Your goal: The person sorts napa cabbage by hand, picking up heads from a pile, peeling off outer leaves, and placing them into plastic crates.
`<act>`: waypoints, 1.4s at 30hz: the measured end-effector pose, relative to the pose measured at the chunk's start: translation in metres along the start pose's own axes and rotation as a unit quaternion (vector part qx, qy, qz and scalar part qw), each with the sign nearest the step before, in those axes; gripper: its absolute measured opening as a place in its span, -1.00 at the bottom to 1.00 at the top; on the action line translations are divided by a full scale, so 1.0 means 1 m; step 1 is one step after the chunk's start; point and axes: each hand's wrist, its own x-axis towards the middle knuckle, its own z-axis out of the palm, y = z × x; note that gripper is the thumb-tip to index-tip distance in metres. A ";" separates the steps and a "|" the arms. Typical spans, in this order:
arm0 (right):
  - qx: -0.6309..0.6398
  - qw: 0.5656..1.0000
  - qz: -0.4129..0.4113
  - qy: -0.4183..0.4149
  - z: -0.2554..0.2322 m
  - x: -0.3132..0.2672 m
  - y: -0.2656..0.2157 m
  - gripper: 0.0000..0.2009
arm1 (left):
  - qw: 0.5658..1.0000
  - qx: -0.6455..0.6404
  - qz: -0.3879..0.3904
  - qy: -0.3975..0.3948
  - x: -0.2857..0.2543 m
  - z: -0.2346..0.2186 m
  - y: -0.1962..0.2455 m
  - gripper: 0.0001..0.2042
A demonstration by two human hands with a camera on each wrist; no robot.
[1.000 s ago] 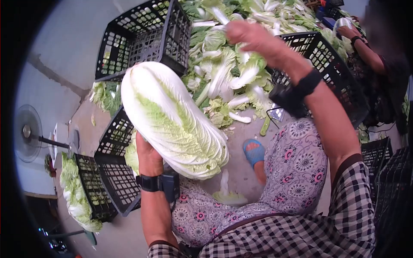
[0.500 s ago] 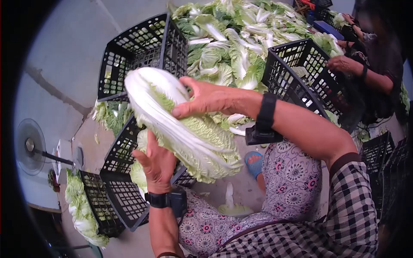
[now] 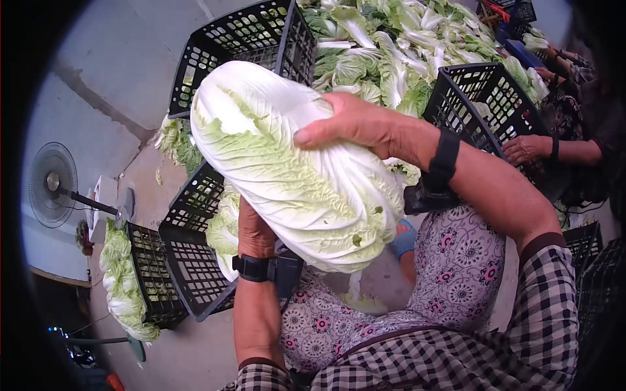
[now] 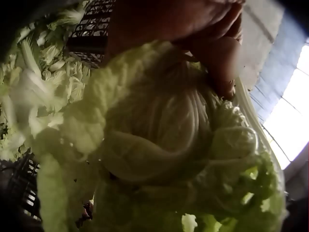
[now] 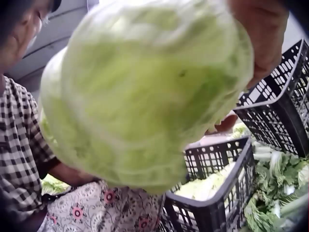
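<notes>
A large napa cabbage with white ribs and pale green ruffled leaves is held up over the lap, tilted, its leafy end toward the lower right. My right hand grips it from the right, the thumb lying across its upper face. From below, my left hand holds it; the fingers are hidden behind the cabbage in the head view. In the left wrist view the left hand curls against loose outer leaves. Small holes show in the leaf near the lower end.
Black plastic crates stand at the upper left, lower left and right; the lower left one contains cabbage. A heap of trimmed leaves covers the floor ahead. A fan is at far left. Another person's hand is at right.
The right hand has come in from above the leaf heap and taken hold of the cabbage. The cabbage has been turned, with another face showing, and now sits nearer the camera.
</notes>
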 end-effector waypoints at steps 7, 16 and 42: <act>-0.011 0.988 -0.124 0.087 -0.032 -0.042 -0.053 -0.51 | 0.986 0.061 0.056 -0.148 0.018 0.023 0.008 -0.21; -0.053 0.893 -0.145 0.423 -0.152 -0.180 -0.083 -0.61 | 0.985 0.140 0.000 -0.100 0.021 0.011 0.009 -0.47; -0.261 0.839 -0.077 0.471 -0.454 -0.361 0.036 -0.53 | 0.971 0.221 -0.084 -0.042 0.030 0.014 -0.002 -0.63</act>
